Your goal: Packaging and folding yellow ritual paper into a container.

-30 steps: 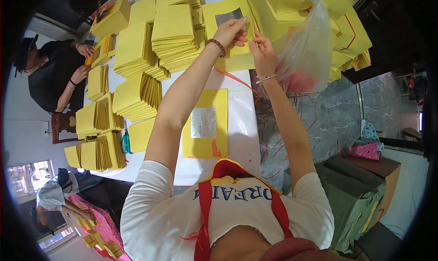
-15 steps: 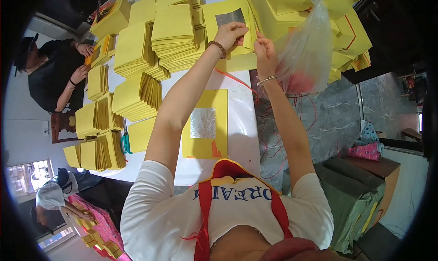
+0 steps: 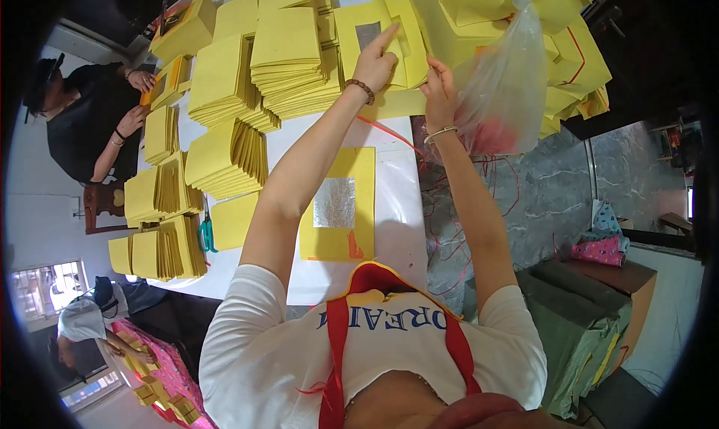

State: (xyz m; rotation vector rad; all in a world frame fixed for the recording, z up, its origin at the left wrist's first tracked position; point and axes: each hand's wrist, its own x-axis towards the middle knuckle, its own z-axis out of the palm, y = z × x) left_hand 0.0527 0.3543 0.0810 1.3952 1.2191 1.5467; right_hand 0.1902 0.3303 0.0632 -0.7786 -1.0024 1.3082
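Note:
A yellow paper sheet (image 3: 348,30) with a silver foil square (image 3: 367,35) lies at the far middle of the table, its right side folded over part of the foil. My left hand (image 3: 377,62) rests on this fold, index finger stretched along it and the other fingers curled, holding nothing. Just to the right, my right hand (image 3: 440,92) is raised by the paper's right edge, fingers apart; whether a fingertip touches the edge is unclear. Nearer me lies another yellow sheet (image 3: 363,238) bearing a silver square (image 3: 334,203) and an orange print.
Tall stacks of folded yellow paper (image 3: 288,43) crowd the left. Green-handled scissors (image 3: 207,234) lie beside them. A clear plastic bag (image 3: 505,77) hangs at the right near bulky yellow paper bundles (image 3: 573,50). A co-worker (image 3: 82,129) handles paper across the table; another person (image 3: 90,316) works farther off.
The sheet's right side has folded leftward over part of the foil. My left hand's index finger has straightened along the fold. My right hand has loosened its pinch at the paper's edge.

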